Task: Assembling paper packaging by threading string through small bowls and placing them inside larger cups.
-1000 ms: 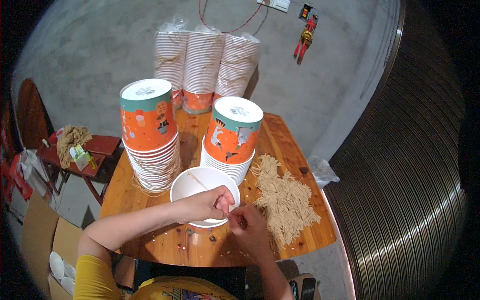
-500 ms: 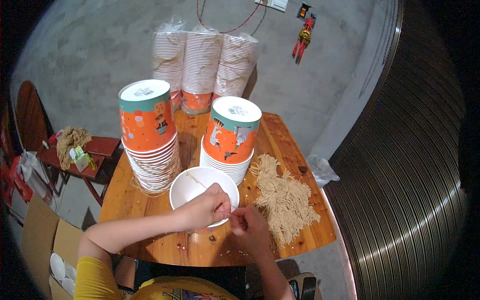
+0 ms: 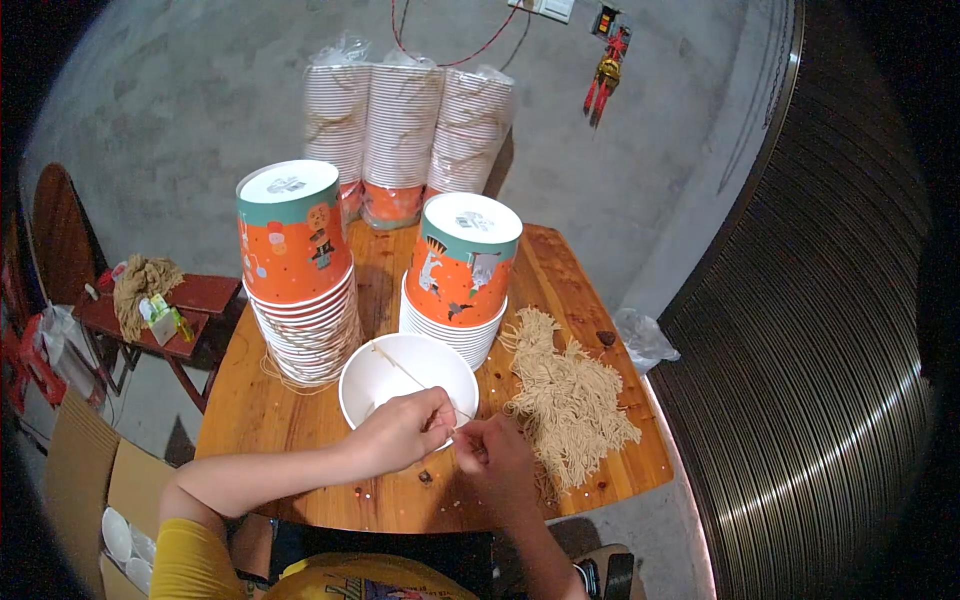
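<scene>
White bowl (image 3: 365, 385): stands mouth up on the wooden worktop (image 3: 300, 430), just in front of two upside-down bucket stacks.
Tan string (image 3: 400, 368): slants from near the bowl's far rim across its mouth to the two hands.
Left hand (image 3: 405, 430): above the bowl's near rim, fingers pinched together on the string.
Right hand (image 3: 497, 455): just beside the left fingertips, fingers curled closed on the string's near end.
Bucket stacks (image 3: 290, 250): orange and green on top, white rims below; strands hang about the left one.
String pile (image 3: 575, 405): loose, right of the bowl.
</scene>
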`<action>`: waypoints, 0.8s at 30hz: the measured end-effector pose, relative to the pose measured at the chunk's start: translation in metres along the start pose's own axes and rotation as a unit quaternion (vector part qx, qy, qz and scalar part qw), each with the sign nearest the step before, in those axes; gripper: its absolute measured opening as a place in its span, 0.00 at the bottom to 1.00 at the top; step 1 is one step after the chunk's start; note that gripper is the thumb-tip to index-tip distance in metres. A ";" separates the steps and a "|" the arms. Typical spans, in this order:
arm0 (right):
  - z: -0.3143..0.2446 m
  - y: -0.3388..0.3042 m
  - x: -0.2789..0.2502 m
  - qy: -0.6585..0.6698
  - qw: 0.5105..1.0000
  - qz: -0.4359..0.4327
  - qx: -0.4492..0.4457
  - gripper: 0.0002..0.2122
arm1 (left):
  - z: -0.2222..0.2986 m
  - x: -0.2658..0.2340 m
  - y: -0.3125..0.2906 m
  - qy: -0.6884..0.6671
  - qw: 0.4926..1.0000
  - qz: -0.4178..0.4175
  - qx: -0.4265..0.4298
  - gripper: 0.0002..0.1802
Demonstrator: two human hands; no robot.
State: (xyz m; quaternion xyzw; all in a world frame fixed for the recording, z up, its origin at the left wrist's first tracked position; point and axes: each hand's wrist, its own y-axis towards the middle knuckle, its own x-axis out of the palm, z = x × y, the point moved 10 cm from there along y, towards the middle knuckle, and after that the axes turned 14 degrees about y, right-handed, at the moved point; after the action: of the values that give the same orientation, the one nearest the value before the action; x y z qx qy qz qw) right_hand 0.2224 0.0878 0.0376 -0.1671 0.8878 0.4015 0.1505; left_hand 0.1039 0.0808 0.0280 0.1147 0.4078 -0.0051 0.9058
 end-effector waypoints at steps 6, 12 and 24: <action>-0.008 0.000 -0.001 -0.013 0.999 0.020 -0.031 0.07 | 0.004 -0.003 -0.001 -0.015 1.000 0.004 -0.004 0.04; 0.005 -0.003 -0.001 0.024 0.999 0.021 0.025 0.06 | 0.007 -0.002 -0.001 -0.039 0.999 0.002 0.020 0.07; 0.022 -0.007 -0.004 0.059 0.995 0.040 0.076 0.06 | -0.005 0.010 0.005 -0.154 0.987 -0.040 0.014 0.13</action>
State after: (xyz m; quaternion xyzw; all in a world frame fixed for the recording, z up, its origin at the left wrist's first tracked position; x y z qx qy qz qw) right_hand 0.2317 0.1003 0.0206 -0.1432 0.9289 0.3284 0.0941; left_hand 0.1073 0.0880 0.0183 0.1090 0.2676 -0.0652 0.9551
